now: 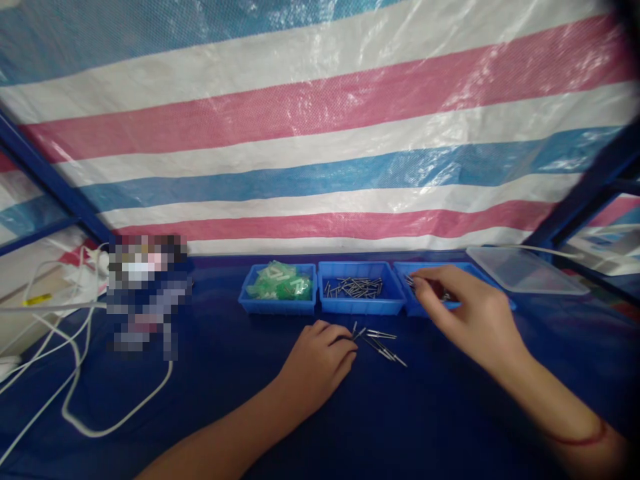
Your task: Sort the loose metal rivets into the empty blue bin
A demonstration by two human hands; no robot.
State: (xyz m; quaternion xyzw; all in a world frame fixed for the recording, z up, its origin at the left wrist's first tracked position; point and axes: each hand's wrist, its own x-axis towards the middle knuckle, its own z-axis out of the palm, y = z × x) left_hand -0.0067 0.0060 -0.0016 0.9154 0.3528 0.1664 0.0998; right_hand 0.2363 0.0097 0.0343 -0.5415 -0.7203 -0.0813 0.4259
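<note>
My left hand rests on the dark blue table cover, fingers curled, its tips touching a small pile of thin metal pins; one pin seems pinched at the fingertips. My right hand reaches into the right blue tray, fingers bent over the pins inside; whether it grips any is hidden. The middle blue tray holds several metal pins. The left blue tray holds green plastic parts.
A clear plastic lid lies at the back right. White cables loop across the left of the table beside a blurred-out object. A striped tarpaulin closes the back, with blue frame bars at both sides.
</note>
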